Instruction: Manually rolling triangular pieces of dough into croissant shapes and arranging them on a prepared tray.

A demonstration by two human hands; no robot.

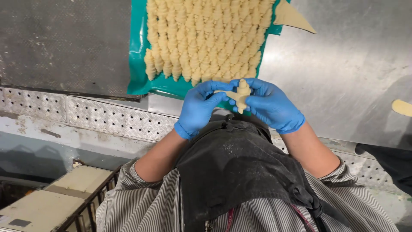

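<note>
Two gloved hands shaping a raw croissant over the near edge of a steel desk.

The rolled dough croissant (pixel 240 95) sits between both hands, just near of the green tray (pixel 138 64). The left hand (pixel 198 107) pinches its left tip, fingers closed; the right hand (pixel 271 105) wraps its right side. Rows of shaped croissants (pixel 206 38) fill the tray; a dough triangle (pixel 294 18) lies far right on the desk (pixel 352 64).
</note>
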